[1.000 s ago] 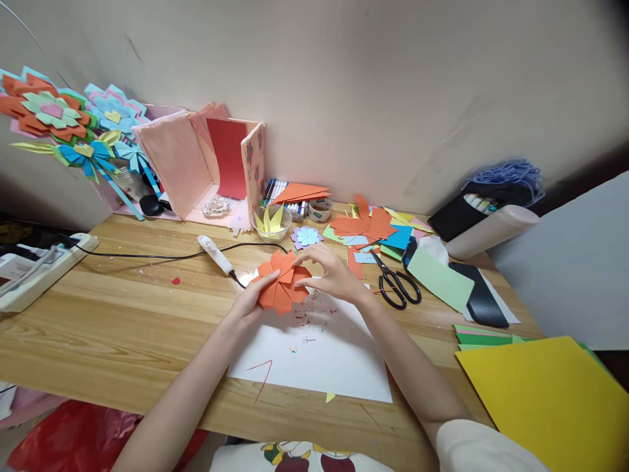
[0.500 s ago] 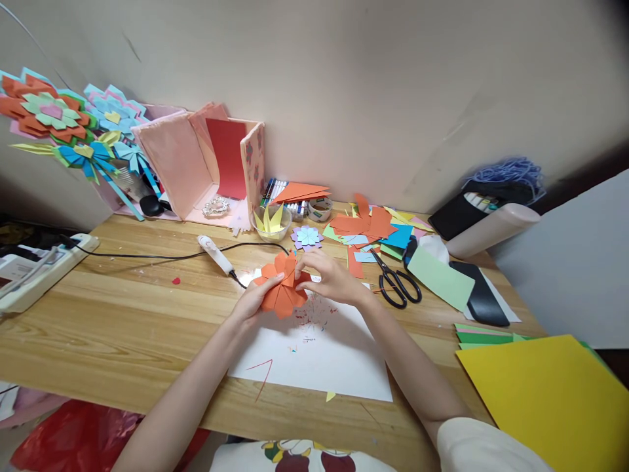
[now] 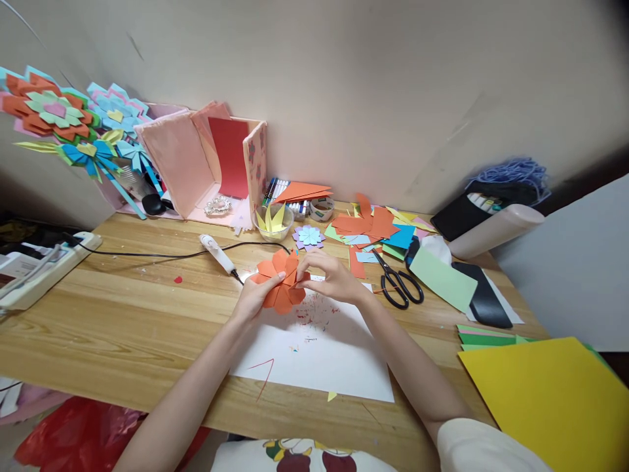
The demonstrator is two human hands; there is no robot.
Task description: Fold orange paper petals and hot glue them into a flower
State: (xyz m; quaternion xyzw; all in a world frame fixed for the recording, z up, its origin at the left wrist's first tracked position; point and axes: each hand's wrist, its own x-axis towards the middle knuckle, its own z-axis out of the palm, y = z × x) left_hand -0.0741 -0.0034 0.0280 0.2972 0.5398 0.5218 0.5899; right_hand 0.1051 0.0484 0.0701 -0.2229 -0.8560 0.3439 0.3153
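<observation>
An orange paper flower (image 3: 284, 298) with several folded petals is held above a white sheet of paper (image 3: 339, 367). My left hand (image 3: 253, 296) grips its left side, the thumb lying across the front toward the centre. On the other side, my right hand (image 3: 327, 275) has thumb and index finger pinched on a petal at the flower's right edge. Just behind the hands lies a small purple and light blue paper flower (image 3: 309, 236). Black-handled scissors (image 3: 398, 282) rest to the right of my right hand.
A white glue gun (image 3: 217, 254) with a black cord lies at left. Paper scraps (image 3: 366, 226) pile up at the back beside a plastic cup (image 3: 273, 226) of yellow pieces. Finished paper flowers (image 3: 54, 111) stand far left. Yellow card sheets (image 3: 550, 393) lie at right, a power strip (image 3: 54, 272) at left.
My right thumb and index finger have closed together on the flower's right petal. The flower has tilted slightly in my left hand, and the camera view has shifted a little.
</observation>
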